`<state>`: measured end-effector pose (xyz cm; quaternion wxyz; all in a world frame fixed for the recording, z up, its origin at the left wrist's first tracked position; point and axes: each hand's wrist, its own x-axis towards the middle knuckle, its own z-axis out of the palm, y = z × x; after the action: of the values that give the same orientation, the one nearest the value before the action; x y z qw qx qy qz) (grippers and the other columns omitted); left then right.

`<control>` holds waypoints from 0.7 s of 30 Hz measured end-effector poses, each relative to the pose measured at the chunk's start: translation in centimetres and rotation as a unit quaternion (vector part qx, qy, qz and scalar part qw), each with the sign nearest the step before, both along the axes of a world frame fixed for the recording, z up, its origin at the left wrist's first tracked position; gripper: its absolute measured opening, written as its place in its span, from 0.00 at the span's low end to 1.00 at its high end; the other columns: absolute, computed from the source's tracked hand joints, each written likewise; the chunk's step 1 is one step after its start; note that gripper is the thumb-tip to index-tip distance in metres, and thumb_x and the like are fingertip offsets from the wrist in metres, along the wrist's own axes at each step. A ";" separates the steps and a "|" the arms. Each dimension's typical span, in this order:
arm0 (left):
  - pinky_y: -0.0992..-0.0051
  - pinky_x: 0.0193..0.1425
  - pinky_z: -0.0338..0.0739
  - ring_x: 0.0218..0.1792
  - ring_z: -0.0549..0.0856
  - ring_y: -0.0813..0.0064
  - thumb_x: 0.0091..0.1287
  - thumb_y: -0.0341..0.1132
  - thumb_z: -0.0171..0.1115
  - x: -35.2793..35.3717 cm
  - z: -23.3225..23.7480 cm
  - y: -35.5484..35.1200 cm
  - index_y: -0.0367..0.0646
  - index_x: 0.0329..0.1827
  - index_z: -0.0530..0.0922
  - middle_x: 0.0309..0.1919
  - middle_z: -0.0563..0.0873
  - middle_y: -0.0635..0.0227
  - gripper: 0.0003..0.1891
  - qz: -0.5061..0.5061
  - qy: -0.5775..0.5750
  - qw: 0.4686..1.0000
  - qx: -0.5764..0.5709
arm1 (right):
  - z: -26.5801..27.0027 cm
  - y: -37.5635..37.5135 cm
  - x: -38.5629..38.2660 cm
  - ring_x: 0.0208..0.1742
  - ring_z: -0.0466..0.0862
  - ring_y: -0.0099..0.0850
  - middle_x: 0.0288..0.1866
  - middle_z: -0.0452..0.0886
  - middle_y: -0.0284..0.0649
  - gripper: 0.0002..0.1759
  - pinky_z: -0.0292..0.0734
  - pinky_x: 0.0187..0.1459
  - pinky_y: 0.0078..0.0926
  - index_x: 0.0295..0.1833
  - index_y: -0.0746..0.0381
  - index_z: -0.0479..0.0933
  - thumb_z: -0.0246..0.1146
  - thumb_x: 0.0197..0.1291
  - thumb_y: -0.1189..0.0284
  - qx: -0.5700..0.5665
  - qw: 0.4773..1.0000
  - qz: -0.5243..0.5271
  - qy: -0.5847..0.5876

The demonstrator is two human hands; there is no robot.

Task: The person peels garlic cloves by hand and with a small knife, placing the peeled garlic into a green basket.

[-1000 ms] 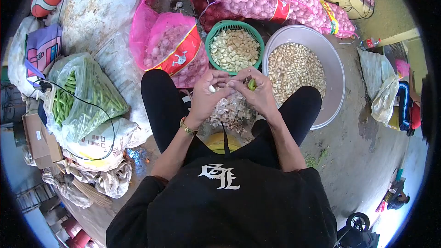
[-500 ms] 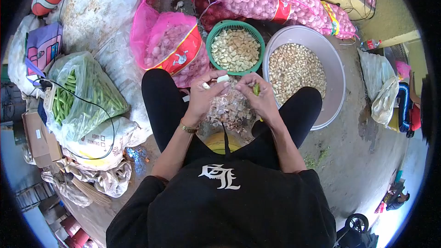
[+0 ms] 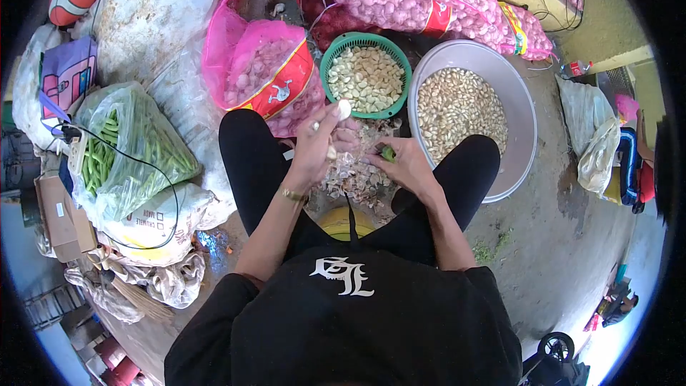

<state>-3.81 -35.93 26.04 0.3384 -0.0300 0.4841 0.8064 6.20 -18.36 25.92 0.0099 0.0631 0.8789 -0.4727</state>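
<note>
My left hand (image 3: 314, 150) is closed around several garlic cloves. One pale clove (image 3: 344, 109) shows at its fingertips, and others peek out between the fingers and by the palm. To its right, my right hand (image 3: 409, 166) is closed on a small green-handled tool (image 3: 388, 153), whose working end I cannot make out. Both hands are over a heap of garlic skins (image 3: 354, 184) between my knees. Just beyond stands a green basket (image 3: 325, 75) of peeled cloves. Right of it, a grey basin (image 3: 525, 129) holds many cloves that look unpeeled.
Pink mesh sacks of garlic (image 3: 479, 0) lie at the back, with an opened sack (image 3: 246, 64) nearer on the left. A clear bag of green pods (image 3: 143, 143) sits farther left. A yellow container (image 3: 343, 223) is under me. Beyond the right side, a person (image 3: 620, 305) is visible.
My left hand has turned upward, raising a clove at its fingertips. My right hand has dropped slightly, and its green-handled tool now points left.
</note>
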 end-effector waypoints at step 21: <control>0.88 0.17 0.61 0.22 0.71 0.86 0.75 0.61 0.43 -0.9 -2.5 0.9 0.38 0.60 0.71 0.29 0.76 0.73 0.32 -0.131 -0.060 0.989 0.012 | 0.1 -2.5 -2.0 0.38 0.83 0.36 0.36 0.81 0.43 0.12 0.76 0.40 0.30 0.43 0.63 0.82 0.71 0.52 0.74 -0.100 0.980 -0.096 0.143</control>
<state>-4.75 -35.01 23.58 0.4703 -0.0107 0.4530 0.7573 4.17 -20.85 26.03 -0.1549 0.0779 0.8092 -0.5613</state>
